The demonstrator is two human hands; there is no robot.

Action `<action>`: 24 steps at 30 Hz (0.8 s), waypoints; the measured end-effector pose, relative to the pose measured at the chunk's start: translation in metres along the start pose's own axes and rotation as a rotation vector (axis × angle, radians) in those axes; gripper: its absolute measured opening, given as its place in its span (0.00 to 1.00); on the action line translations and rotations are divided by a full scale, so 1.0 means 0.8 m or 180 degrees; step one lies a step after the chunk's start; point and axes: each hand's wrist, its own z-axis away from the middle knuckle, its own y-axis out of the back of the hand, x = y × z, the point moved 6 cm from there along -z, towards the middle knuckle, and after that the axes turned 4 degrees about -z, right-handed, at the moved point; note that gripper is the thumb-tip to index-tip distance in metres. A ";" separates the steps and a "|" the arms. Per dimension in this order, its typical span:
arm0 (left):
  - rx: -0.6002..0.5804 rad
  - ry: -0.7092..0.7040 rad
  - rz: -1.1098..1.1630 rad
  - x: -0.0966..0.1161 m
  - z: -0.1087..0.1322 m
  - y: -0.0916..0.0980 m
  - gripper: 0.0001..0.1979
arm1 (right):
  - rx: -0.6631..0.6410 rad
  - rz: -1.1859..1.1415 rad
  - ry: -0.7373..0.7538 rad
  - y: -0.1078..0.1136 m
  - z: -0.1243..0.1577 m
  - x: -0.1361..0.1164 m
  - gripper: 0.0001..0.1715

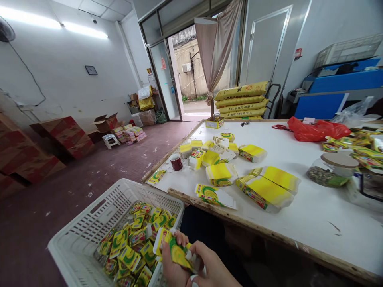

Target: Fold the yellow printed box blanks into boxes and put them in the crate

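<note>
My left hand (pixel 171 266) is closed around a yellow printed card (pixel 179 253) with a green swirl, held over the right rim of the white plastic basket (pixel 104 199). My right hand (pixel 214 265) meets it from the right, thumb and fingers pinched on the card's right side. Whether a small packet is also between the fingers is hard to make out. Inside the basket lies a heap of small yellow-and-green carded packets (pixel 130 257). A loose flat yellow card (pixel 214 195) rests on the table edge just above my hands.
On the white table (pixel 317 211) stand stacks of yellow cards (pixel 269 187), a dark red mug (pixel 176 162), a clear jar (pixel 332 169) and a red plastic bag (pixel 317 129). Yellow sacks (pixel 242 101) are piled behind it. Cardboard boxes (pixel 66 137) stand at left.
</note>
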 end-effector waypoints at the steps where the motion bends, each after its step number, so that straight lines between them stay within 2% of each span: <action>1: 0.0014 -0.0024 -0.0033 0.001 0.001 -0.001 0.27 | 0.0016 0.0008 0.0003 0.000 -0.001 0.001 0.25; 5: 0.0109 -0.0034 -0.0160 0.005 0.003 -0.006 0.38 | -0.0070 0.0010 -0.0002 0.000 -0.002 -0.004 0.23; 8: -0.0019 0.0060 -0.0332 0.006 0.004 -0.014 0.43 | -0.0002 0.0085 0.0018 0.004 -0.001 -0.009 0.22; 11: -0.0137 0.0172 -0.0410 0.004 0.004 -0.019 0.42 | 0.0030 -0.0003 0.0007 0.006 0.000 -0.009 0.21; 24: -0.0120 0.0098 -0.0351 0.005 0.006 -0.020 0.41 | 0.0000 -0.0121 -0.0054 0.006 0.002 -0.007 0.21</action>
